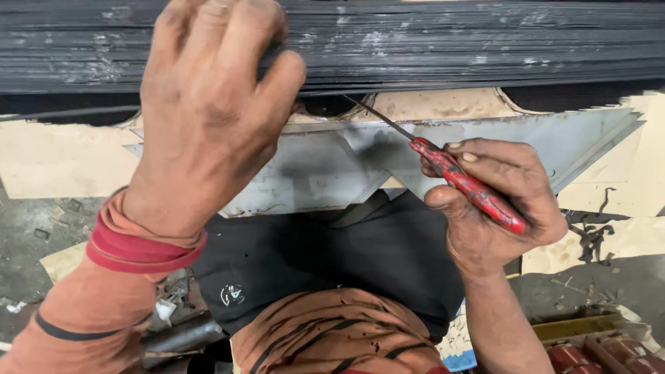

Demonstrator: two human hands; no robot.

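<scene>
My left hand (208,104) rests palm down on the front edge of a thick stack of dark thin metal sheets (450,41), fingers curled over the edge. My right hand (495,201) grips a screwdriver with a red handle (467,185). Its thin metal shaft (381,119) points up and left, with the tip at the underside of the stack, close to my left thumb. Below the stack lies a grey flat metal piece (325,163) with angled cut edges.
Pale cardboard sheets (62,159) lie under the metal at left and right. My dark-trousered knee (325,263) and striped orange shirt (332,332) fill the lower middle. Metal shavings (589,235) lie on the right. Red cylindrical parts (603,353) sit at the bottom right.
</scene>
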